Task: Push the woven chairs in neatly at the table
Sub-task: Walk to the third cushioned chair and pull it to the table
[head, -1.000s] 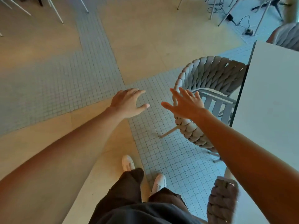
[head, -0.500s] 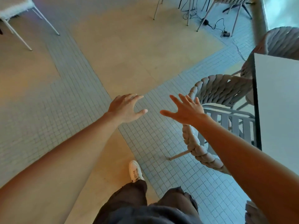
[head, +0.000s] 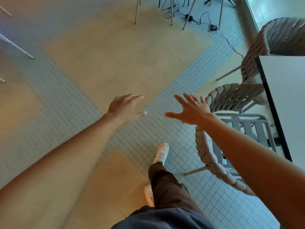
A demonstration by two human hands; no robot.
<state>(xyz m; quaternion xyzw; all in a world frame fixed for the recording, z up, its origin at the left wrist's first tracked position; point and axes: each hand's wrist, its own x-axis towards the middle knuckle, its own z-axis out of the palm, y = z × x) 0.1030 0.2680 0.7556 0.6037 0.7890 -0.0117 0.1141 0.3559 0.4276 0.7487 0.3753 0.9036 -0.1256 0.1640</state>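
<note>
Above the tiled floor, both bare arms reach forward with nothing in either hand. The left hand hangs palm down, fingers spread loosely and slightly curled, over the seam where beige floor meets the band of small pale tiles. The right hand is held just beside it, fingers fanned wide and thumb pointing left, apart from the woven back of the near chair that shows just to its right; it grips nothing.

The near chair stands at the left edge of the white table, its slatted grey seat partly under the dark table edge, its braided rope back curving round on the side away from the table. The right forearm crosses over the chair's rope arm, so part of the frame is hidden. One thin leg of the chair angles out onto the tiles at lower centre.

A second woven chair, the far chair, sits at the far end of the table, its back rising beyond the tabletop corner; it looks blurred.

Below, a white shoe steps forward on the tiles under a brown trouser leg, the other shoe behind it. Metal legs and black cables lie at the top.
</note>
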